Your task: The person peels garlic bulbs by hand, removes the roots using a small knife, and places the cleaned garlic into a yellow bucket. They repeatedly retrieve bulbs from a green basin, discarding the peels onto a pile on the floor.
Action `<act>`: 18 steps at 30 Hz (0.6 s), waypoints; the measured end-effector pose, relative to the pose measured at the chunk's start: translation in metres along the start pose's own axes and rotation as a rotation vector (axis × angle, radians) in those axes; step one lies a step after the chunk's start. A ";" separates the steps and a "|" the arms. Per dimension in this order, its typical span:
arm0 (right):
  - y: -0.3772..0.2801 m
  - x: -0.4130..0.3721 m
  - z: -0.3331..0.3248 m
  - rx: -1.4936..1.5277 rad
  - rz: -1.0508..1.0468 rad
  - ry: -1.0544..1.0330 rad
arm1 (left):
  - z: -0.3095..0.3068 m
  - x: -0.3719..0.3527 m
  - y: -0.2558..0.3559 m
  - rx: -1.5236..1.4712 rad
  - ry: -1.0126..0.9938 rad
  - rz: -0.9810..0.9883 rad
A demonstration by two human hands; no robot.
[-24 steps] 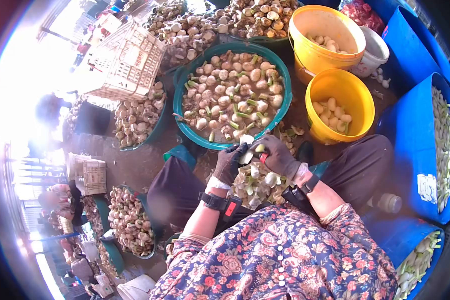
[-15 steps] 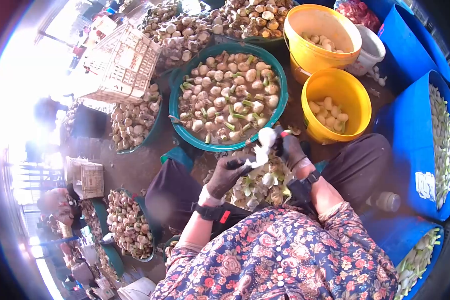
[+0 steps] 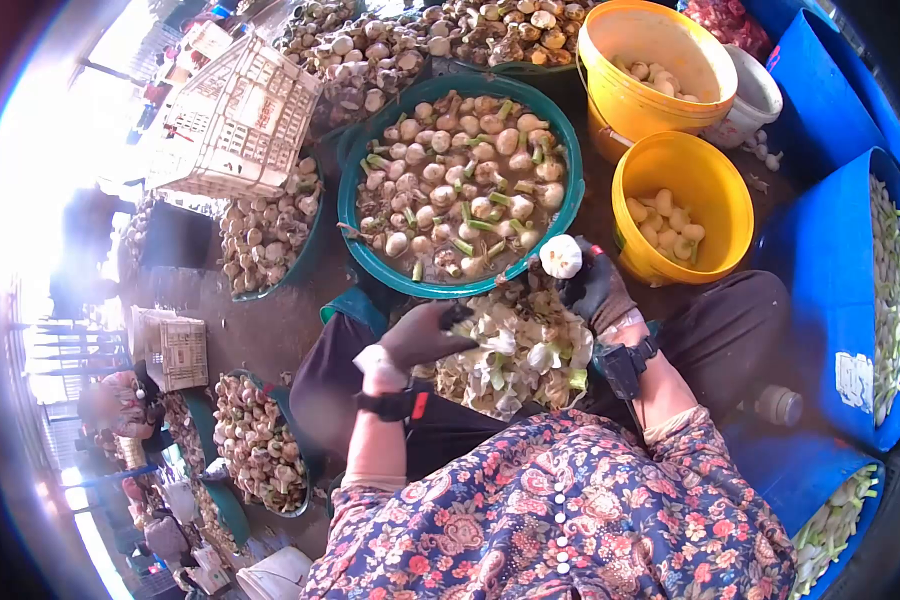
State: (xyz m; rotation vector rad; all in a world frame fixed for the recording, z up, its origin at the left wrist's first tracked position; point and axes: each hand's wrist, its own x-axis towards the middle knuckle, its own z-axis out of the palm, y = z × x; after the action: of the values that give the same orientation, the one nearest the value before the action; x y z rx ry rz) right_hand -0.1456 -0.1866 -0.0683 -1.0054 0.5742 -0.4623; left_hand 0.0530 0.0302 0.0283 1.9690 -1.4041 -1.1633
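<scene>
Right gloved hand point(image 3: 598, 287) swung up, fingers clamped on a peeled white garlic bulb point(image 3: 560, 257); left gloved hand point(image 3: 420, 336) hangs slack, fingers apart; round green plastic basin point(image 3: 450, 291) at 12 o'clock still heaped.

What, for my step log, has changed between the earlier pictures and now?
The right hand carried the peeled white bulb up and away from the left hand, toward the rim of the teal basin. The left hand let go of the bulb and dropped to the peel pile on the lap. The basin and the yellow buckets stayed in place.
</scene>
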 end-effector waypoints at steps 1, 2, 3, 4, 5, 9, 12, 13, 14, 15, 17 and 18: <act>-0.021 -0.003 0.010 0.471 0.144 0.080 | 0.002 0.014 0.012 0.333 0.073 -0.174; -0.038 -0.005 0.016 0.941 0.287 0.164 | 0.008 0.029 0.007 0.198 0.173 -0.272; -0.046 -0.007 0.002 1.081 0.124 -0.370 | 0.018 0.050 -0.018 0.174 0.330 -0.218; -0.057 -0.009 -0.002 1.169 0.074 -0.483 | 0.028 0.072 -0.046 0.148 0.487 -0.162; -0.068 -0.010 -0.003 1.253 0.019 -0.600 | 0.033 0.091 -0.062 0.232 0.462 -0.243; -0.060 -0.011 0.002 0.814 0.203 -0.206 | 0.034 0.151 -0.084 0.512 0.221 -0.386; -0.032 -0.006 0.016 0.338 0.317 -0.033 | 0.046 0.164 -0.102 0.378 0.114 -0.392; -0.023 -0.004 0.016 0.182 0.328 -0.017 | 0.044 0.164 -0.096 0.345 0.137 -0.384; -0.011 -0.003 0.016 0.018 0.290 0.036 | 0.044 0.163 -0.094 0.313 0.159 -0.379; 0.004 -0.002 0.017 -0.145 0.253 0.085 | 0.043 0.158 -0.090 0.282 0.181 -0.378; 0.012 0.000 0.024 -0.503 0.131 0.175 | 0.040 0.141 -0.063 -0.196 0.221 -0.230; 0.010 -0.001 0.030 -0.700 0.049 0.220 | 0.045 0.134 -0.059 -0.295 0.231 -0.195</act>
State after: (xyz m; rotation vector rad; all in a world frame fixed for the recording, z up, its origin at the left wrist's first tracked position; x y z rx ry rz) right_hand -0.1262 -0.1611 -0.0646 -1.6114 0.9932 -0.3308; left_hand 0.0638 -0.0662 -0.0905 1.9824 -0.8861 -1.1103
